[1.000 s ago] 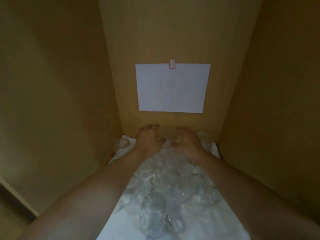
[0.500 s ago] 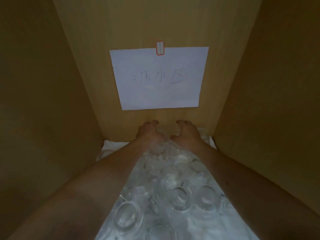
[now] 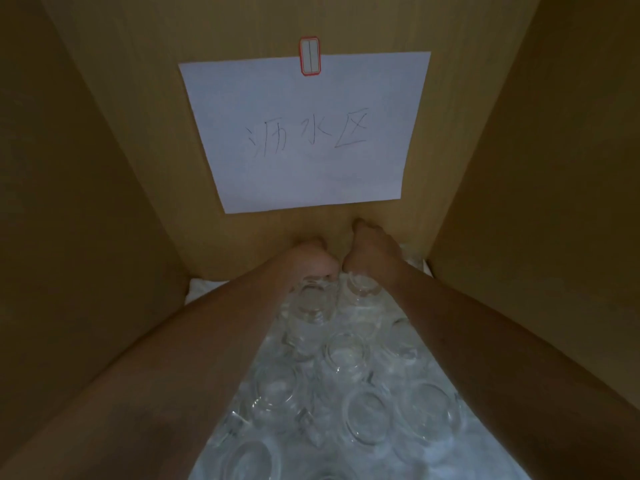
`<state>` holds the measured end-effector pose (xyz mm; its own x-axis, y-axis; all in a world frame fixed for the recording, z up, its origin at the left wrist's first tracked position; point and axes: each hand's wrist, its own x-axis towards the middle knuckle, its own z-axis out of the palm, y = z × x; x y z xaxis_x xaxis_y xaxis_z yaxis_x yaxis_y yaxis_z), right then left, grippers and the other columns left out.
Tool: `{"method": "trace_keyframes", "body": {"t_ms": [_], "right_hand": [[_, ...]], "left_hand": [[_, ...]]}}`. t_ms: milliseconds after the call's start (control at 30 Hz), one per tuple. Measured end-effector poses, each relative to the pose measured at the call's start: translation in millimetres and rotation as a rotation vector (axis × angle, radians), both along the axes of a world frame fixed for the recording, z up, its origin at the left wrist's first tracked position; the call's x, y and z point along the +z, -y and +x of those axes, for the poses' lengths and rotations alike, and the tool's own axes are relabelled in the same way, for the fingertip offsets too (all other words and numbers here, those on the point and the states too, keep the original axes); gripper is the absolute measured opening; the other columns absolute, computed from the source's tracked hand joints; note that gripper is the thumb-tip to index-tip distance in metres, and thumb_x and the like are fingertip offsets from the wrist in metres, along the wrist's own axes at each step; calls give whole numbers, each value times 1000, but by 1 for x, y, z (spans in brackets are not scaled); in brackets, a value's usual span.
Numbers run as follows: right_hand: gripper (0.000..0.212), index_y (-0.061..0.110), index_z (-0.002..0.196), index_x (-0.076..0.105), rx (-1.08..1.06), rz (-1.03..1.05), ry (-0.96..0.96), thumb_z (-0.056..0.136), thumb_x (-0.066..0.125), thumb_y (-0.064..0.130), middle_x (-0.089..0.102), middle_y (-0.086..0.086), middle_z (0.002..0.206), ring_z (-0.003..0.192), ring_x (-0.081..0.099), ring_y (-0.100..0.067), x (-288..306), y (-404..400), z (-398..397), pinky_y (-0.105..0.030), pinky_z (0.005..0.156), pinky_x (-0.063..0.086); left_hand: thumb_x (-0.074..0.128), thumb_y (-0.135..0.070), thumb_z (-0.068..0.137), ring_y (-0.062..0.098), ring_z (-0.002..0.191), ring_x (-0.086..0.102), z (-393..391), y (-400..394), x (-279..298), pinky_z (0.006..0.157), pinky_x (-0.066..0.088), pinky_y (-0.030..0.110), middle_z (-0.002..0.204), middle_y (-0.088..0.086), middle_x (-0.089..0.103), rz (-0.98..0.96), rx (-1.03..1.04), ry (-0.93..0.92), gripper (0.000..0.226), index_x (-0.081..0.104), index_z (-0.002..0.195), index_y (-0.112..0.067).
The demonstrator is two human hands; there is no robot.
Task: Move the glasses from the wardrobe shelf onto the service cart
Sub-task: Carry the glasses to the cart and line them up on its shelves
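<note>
Left hand (image 3: pixel 313 259), right hand (image 3: pixel 372 252): each curled round glass at shelf (image 3: pixel 204 287) back edge. Glasses (image 3: pixel 343 355) crowd shelf, touching. Risk: lifted glass or forearm knocks neighbours; toppling, chipping.

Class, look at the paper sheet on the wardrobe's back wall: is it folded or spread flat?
Spread flat. The paper sheet shows all four edges, its handwriting fully visible, held by a red-edged clip at its top.

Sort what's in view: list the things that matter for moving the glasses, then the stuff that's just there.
Job: glasses crowded on the white-lined shelf; left hand and right hand, both reaching to the back row.

Just there: handwritten paper sign, its red-edged sticker.
</note>
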<state>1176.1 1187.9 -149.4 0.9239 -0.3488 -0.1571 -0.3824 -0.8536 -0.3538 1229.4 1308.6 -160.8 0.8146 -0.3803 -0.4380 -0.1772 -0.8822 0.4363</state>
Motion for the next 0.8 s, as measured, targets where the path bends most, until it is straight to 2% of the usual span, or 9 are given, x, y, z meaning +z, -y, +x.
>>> {"method": "trace_keyframes", "body": {"t_ms": [33, 133, 233, 333, 533, 633, 700, 733, 800], "right_hand": [[64, 13, 138, 45, -9, -5, -4, 83, 77, 20, 59, -10, 132, 119, 61, -29, 0, -1, 1, -36, 92, 52], [67, 14, 135, 44, -32, -15, -4, 78, 80, 18, 60, -8, 129, 118, 61, -28, 0, -2, 2, -34, 84, 48], [68, 16, 129, 47, -64, 12, 11, 72, 83, 18, 63, -6, 121, 111, 64, -28, 0, -2, 2, -34, 81, 52], [72, 18, 129, 50, -99, 59, 61, 67, 85, 18, 64, -5, 117, 109, 64, -29, 2, -1, 1, -38, 87, 56], [73, 17, 128, 51, -119, 106, 185, 65, 88, 19, 63, -5, 121, 110, 64, -30, 13, 0, -7, -32, 77, 50], [71, 17, 124, 51, -117, 123, 229, 64, 89, 19, 62, -6, 116, 105, 64, -28, 23, 0, -13, -30, 71, 45], [67, 19, 118, 49, -115, 124, 250, 65, 89, 22, 61, -5, 112, 98, 63, -27, 31, 0, -18, -30, 68, 44], [64, 20, 114, 47, -122, 121, 262, 65, 89, 23, 61, -5, 110, 94, 62, -27, 35, 0, -20, -30, 67, 43], [63, 21, 111, 45, -145, 117, 295, 65, 88, 26, 60, -6, 108, 91, 61, -26, 43, 1, -26, -30, 66, 44]], "left_hand": [[69, -16, 80, 16, 66, 57, 1, 0, -1, 37, 44, 17, 84, 2, 55, 11, -15, -13, 13, 59, 89, -16], [79, -14, 77, 20, 74, 61, 3, 2, -3, 40, 49, 22, 101, 6, 60, 7, -35, -41, 50, 62, 124, -10], [91, -14, 67, 20, 77, 61, 4, 1, -8, 49, 54, 25, 115, 9, 64, -56, 3, -13, 69, 61, 130, -7], [96, -14, 57, 21, 87, 67, 4, -2, -11, 60, 59, 32, 116, 7, 69, -140, 53, 26, 72, 68, 123, -8], [94, -13, 58, 13, 77, 59, -5, -11, 1, 40, 38, 16, 116, 4, 65, -259, 117, 39, 88, 59, 138, -11], [93, -12, 57, 14, 75, 62, -9, -15, 15, 37, 42, 16, 105, 2, 63, -288, 128, 94, 79, 63, 131, -11], [93, -12, 55, 20, 89, 68, -11, -18, 28, 57, 57, 25, 106, 4, 64, -295, 134, 167, 64, 70, 115, -12], [93, -12, 55, 19, 93, 66, -13, -19, 34, 67, 58, 26, 110, 4, 64, -303, 137, 196, 67, 69, 117, -11], [93, -14, 55, 15, 89, 61, -17, -22, 48, 72, 56, 25, 108, -1, 63, -306, 145, 258, 73, 67, 124, -10]]}}
